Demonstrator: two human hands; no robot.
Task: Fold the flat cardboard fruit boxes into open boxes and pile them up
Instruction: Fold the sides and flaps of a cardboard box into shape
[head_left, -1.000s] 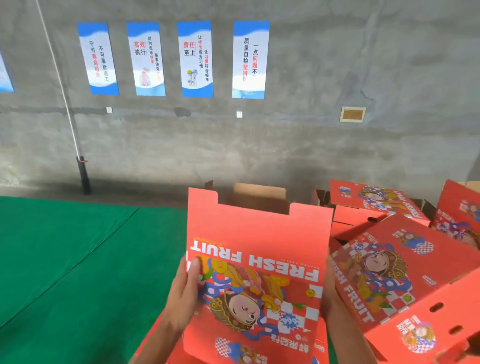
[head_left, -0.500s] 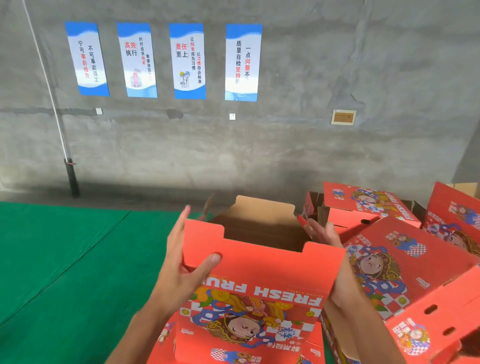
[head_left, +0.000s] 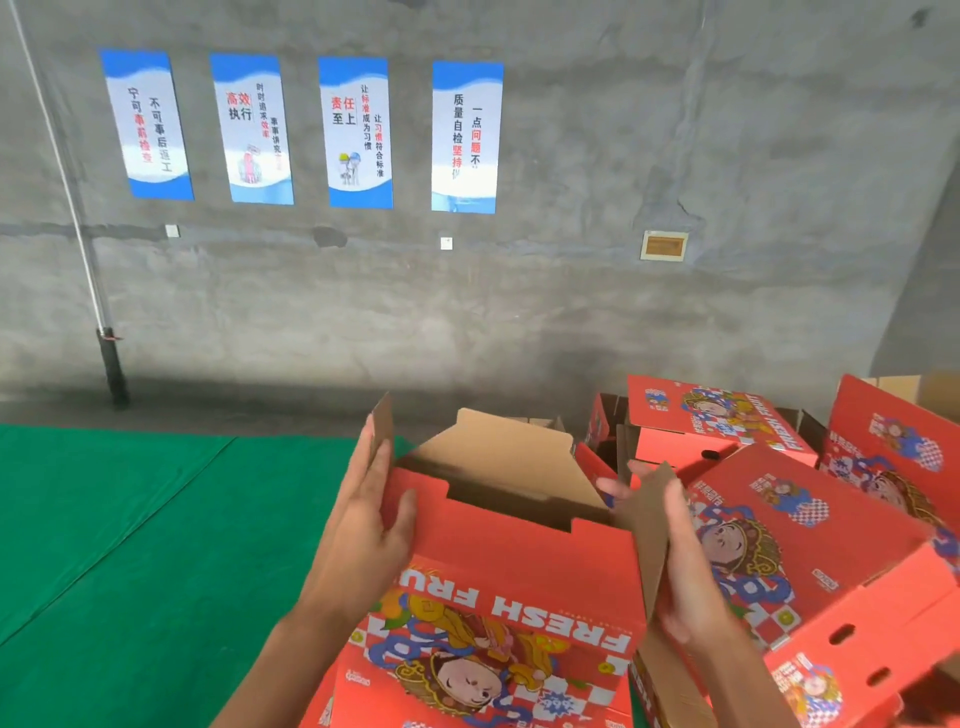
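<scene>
1. A red cardboard fruit box (head_left: 514, 582) is held low in the middle of the view, opened into a tube, with its brown inside showing at the top and its printed face, lettered "FRESH FRUIT" upside down, turned toward the camera.
2. The box's left corner is gripped by the left hand (head_left: 371, 525): the thumb is pressed on the red front panel and the fingers are stretched up along the left side, against a brown side flap (head_left: 383, 426) that stands upright.
3. On the right side, a brown end flap (head_left: 647, 530) is met by the right hand (head_left: 680, 566), whose fingers are spread open and laid flat against it; no closed grip is seen there.
4. A far brown panel (head_left: 511, 449) is seen tilted back behind the box's opening.
5. More flat red material with the same print is seen just beneath the held box, at the bottom edge.
6. Folded red boxes (head_left: 810, 551) are seen piled close on the right, some tilted, one with oval slots in its side.
7. A green floor covering (head_left: 130, 530) is spread to the left.
8. A grey concrete wall (head_left: 571, 312) is seen behind, on which four blue and white posters (head_left: 358, 132) are hung in a row.
</scene>
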